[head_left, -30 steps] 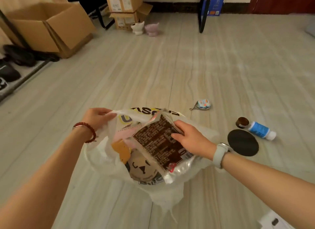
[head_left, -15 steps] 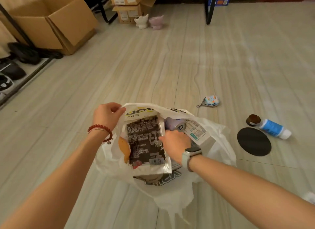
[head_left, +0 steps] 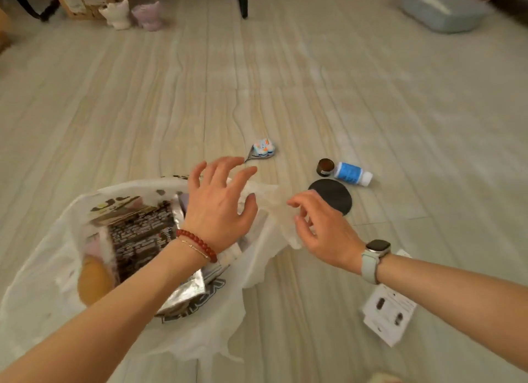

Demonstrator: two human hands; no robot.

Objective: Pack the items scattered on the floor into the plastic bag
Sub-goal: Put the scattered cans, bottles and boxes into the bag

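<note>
The white plastic bag (head_left: 51, 268) lies open on the floor, holding a brown printed packet (head_left: 140, 240), an orange item (head_left: 94, 280) and other packs. My left hand (head_left: 220, 208) hovers over the bag's right rim with its fingers spread and holds nothing. My right hand (head_left: 323, 231) is just right of it, thumb and curled fingers pinching the bag's rim. On the floor beyond lie a small colourful keychain toy (head_left: 264, 149), a brown jar (head_left: 325, 167), a blue-labelled white bottle (head_left: 353, 174) and a black disc (head_left: 334, 195). A white card box (head_left: 388, 314) lies under my right forearm.
Two small cat-shaped pots (head_left: 117, 15) (head_left: 148, 15) stand at the back left beside cardboard boxes (head_left: 77, 0). A black furniture leg (head_left: 243, 0) rises at the back middle. A grey-blue tray (head_left: 445, 8) sits at the back right.
My right hand let go of the brown packet, which now lies in the bag, and moved to the right rim. My left hand left the far-left rim and crossed over the bag.
</note>
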